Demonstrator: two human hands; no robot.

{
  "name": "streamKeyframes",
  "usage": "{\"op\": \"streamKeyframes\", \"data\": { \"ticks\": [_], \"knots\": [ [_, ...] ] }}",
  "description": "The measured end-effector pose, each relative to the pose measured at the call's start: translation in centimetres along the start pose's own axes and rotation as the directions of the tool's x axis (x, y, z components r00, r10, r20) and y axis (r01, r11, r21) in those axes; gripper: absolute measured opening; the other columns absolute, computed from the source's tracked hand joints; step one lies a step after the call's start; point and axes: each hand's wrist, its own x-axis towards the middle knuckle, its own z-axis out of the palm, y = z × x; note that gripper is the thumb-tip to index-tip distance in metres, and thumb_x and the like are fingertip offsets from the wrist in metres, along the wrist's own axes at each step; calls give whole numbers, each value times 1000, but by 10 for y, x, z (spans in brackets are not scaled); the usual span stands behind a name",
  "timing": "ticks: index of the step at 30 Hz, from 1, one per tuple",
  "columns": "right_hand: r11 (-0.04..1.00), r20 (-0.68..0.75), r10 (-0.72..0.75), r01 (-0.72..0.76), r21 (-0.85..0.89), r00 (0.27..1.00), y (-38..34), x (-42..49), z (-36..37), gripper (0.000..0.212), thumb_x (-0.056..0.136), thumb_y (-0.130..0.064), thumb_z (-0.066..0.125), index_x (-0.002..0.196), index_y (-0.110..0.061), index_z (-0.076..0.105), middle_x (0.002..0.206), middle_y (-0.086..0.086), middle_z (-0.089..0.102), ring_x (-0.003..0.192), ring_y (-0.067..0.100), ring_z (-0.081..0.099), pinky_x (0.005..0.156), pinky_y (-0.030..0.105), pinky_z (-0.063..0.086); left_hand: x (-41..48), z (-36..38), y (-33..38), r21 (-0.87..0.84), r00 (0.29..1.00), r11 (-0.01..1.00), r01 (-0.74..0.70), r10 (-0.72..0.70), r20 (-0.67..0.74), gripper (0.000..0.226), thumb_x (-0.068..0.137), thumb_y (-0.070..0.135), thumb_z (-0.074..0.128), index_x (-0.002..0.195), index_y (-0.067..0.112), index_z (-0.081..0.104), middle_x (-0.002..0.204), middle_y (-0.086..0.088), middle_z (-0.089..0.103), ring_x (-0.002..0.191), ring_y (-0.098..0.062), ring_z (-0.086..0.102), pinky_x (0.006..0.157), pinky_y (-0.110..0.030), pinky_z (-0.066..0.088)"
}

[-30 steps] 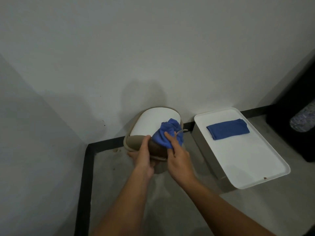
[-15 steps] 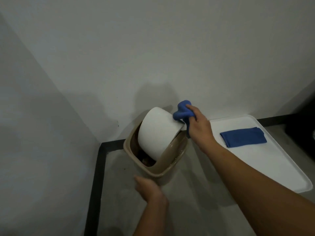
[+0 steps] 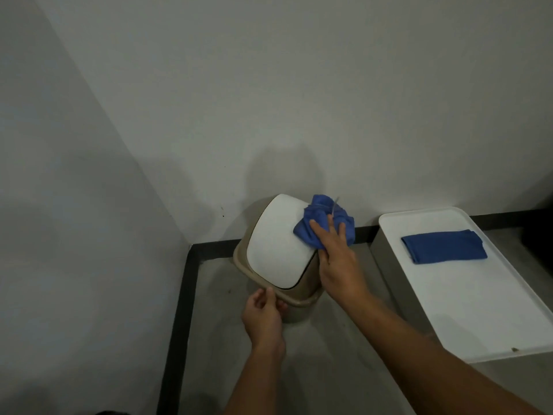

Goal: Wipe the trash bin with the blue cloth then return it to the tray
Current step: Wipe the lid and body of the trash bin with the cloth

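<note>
Right hand (image 3: 336,259) presses blue cloth (image 3: 324,223) on bin lid (image 3: 278,250).

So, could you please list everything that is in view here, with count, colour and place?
trash bin: one, beige, on the floor in the corner.
swing lid: one, white, on top of the bin.
bunched cloth: one, blue, pressed on the lid's far right part.
folded cloth: one, blue, flat on the tray.
tray: one, white, right of the bin.
walls: two, white, meeting at the corner.
skirting: black, along the wall bases.
floor: grey.
left hand: grips the bin's near rim.
right hand: holds the bunched cloth.
</note>
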Motion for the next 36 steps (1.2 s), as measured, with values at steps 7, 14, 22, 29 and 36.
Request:
{"op": "streamKeyframes", "data": {
  "ticks": [7,14,22,29,36],
  "knots": [
    [921,272,-140,226,-317,952,6,-14,16,53,94,-7,36,141,-27,22,155,6,3,140,23,-14,114,46,-7,-11,22,-11,-107,989,992,60,-44,144,19,89,-1,53,104,-12,51,95,-25,60,73,-23,61,59,-26,56],
    [999,222,17,-25,35,975,4,-37,-5,39,94,-14,39,129,-30,44,135,6,50,122,17,47,101,22,35,15,1,4,130,989,988,82,-96,109,22,89,14,53,110,10,60,103,-16,67,86,-28,65,69,-38,55],
    [876,-477,218,45,480,851,-46,25,-56,34,95,-19,37,120,-38,51,115,-17,52,97,-11,51,86,9,42,56,6,95,561,731,488,-668,569,377,49,96,20,39,143,27,30,150,-5,33,136,-21,33,106,-31,28],
    [973,-190,155,-117,199,969,-10,22,-18,40,96,-18,38,133,-33,41,128,16,55,105,26,57,79,10,34,61,5,98,644,810,496,-582,286,512,45,99,30,31,144,34,27,145,-7,45,129,-26,43,103,-31,32],
    [978,-82,36,-19,208,996,17,-22,-3,50,95,-11,40,132,-41,25,147,8,36,129,25,41,105,31,34,63,-9,91,556,833,645,-524,254,491,44,96,7,37,135,27,46,119,-2,62,88,2,59,81,-15,43]
  ]
}}
